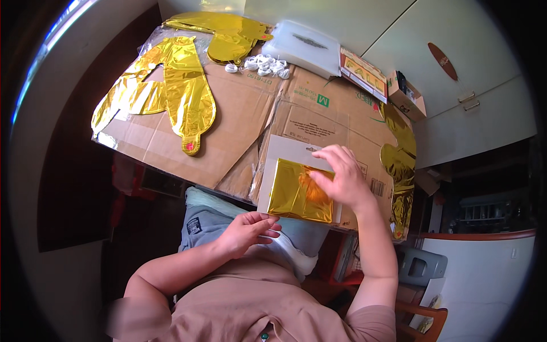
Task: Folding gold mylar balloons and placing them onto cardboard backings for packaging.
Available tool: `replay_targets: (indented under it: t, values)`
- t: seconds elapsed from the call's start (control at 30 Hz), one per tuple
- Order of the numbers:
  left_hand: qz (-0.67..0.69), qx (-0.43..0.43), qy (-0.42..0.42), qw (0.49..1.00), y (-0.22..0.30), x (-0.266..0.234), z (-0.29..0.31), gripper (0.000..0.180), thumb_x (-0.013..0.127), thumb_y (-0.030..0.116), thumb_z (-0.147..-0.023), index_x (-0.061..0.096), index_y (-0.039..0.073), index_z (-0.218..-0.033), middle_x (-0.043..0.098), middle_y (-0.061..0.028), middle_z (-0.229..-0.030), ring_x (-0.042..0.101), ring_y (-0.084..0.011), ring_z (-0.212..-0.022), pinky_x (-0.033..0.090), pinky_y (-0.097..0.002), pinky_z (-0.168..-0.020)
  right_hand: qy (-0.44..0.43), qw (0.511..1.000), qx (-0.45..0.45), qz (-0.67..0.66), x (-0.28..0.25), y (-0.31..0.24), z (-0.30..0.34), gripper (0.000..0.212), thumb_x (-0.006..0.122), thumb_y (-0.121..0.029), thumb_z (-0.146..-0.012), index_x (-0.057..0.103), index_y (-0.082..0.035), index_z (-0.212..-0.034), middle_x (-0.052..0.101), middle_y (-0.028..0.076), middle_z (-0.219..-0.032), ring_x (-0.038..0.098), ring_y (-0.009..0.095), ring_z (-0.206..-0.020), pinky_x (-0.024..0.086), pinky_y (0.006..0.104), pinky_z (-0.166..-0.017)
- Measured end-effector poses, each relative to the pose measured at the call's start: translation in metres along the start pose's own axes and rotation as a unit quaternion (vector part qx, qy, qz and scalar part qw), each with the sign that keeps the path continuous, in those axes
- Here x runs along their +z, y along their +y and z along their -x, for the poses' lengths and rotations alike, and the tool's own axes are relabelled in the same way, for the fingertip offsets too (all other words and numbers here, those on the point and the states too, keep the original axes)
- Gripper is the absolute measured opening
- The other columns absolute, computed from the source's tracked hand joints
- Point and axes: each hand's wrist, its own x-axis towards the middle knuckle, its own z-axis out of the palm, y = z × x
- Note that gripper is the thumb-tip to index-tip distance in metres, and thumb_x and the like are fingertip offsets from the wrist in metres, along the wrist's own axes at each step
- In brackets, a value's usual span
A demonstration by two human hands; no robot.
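A folded gold foil balloon (293, 194) lies on a white backing card (285, 151) near the front edge of flattened cardboard (245, 114). My right hand (339, 174) rests on the folded foil's right side, fingertips pinching its upper right edge. My left hand (248, 231) hovers just below the card's lower left corner, fingers loosely curled, with nothing visibly in it. Further back, a flat uninflated gold foil balloon (182, 85) lies on the cardboard's left part.
Another gold foil balloon (228, 34), a pile of small white rings (265, 65), a white plastic pack (307, 48), a coloured flat box (364, 74) and a small open carton (407, 94) lie at the back. More gold foil (399, 165) hangs off the right edge.
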Motion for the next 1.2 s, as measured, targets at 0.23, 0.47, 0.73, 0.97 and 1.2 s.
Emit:
replay_targets:
  t: [0.23,0.47,0.73,0.97,1.2]
  values:
    - [-0.003,0.059,0.015,0.998,0.0,-0.031,0.009,0.021,0.059,0.016,-0.101,0.063,0.004,-0.118,0.071,-0.0085,-0.112,0.069,-0.0159,-0.096,0.056,-0.0311,-0.084,-0.026,0.988,-0.035,0.147,0.025,-0.08,0.069,0.094,0.086,-0.044,-0.067,0.047,-0.009,-0.145,0.042,0.021,-0.149,0.039,0.039,-0.138,0.024,0.0591,-0.118]
    - [-0.014,0.069,0.02,0.997,0.012,-0.023,0.009,0.016,0.058,0.011,-0.101,0.062,0.004,-0.115,0.072,-0.0127,-0.11,0.07,-0.0201,-0.096,0.057,-0.0333,-0.086,0.061,0.981,-0.041,0.18,0.073,-0.081,0.067,0.081,0.082,-0.032,-0.072,0.05,-0.006,-0.142,0.051,0.021,-0.14,0.049,0.037,-0.128,0.035,0.0542,-0.111]
    - [-0.036,0.116,-0.016,0.992,0.014,-0.018,0.015,0.018,0.057,0.011,-0.102,0.062,0.003,-0.117,0.072,-0.0124,-0.112,0.071,-0.0185,-0.097,0.056,-0.0318,-0.086,0.083,0.984,-0.048,0.151,0.078,-0.078,0.059,0.067,0.082,-0.022,-0.068,0.06,-0.002,-0.128,0.06,0.018,-0.125,0.058,0.034,-0.116,0.046,0.0463,-0.099]
    - [-0.163,0.159,-0.026,0.973,0.029,-0.011,0.022,0.016,0.059,0.012,-0.1,0.067,0.002,-0.11,0.074,-0.0097,-0.104,0.07,-0.0154,-0.092,0.055,-0.0293,-0.081,0.094,0.987,-0.036,0.125,0.075,-0.08,0.053,0.061,0.078,-0.015,-0.068,0.061,-0.002,-0.125,0.062,0.016,-0.119,0.061,0.033,-0.11,0.049,0.0445,-0.094]
    - [-0.658,0.5,0.117,0.551,0.119,-0.008,0.015,0.015,0.069,0.004,-0.08,0.071,0.002,-0.095,0.068,-0.0135,-0.088,0.068,-0.0312,-0.082,0.056,-0.04,-0.075,0.098,0.985,-0.036,0.139,0.079,-0.079,0.052,0.054,0.075,-0.016,-0.069,0.064,-0.003,-0.12,0.062,0.014,-0.117,0.059,0.031,-0.11,0.048,0.0437,-0.092]
